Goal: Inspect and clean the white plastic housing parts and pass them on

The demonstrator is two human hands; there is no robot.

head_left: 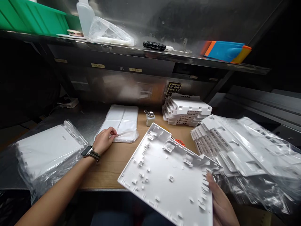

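In my right hand [219, 199] is a white plastic housing panel [171, 172], gripped by its right edge. Its inner side, with clips and posts, faces up, and it is tilted in front of me. My left hand [105, 139], with a watch and beads on the wrist, pinches the near edge of the top bag in a stack of clear plastic bags [122, 117]. Part of an orange-handled tool [180, 142] shows behind the panel. Just right of the bags stands a small bottle with a metal cap [150, 119].
Stacked white housings [190, 106] stand at the back right. More bagged panels [249, 144] lie at right, and a bagged white panel [49, 147] at left. The shelf [131, 51] above carries a green bin [33, 18], a screwdriver [155, 45] and a blue-orange item [224, 51].
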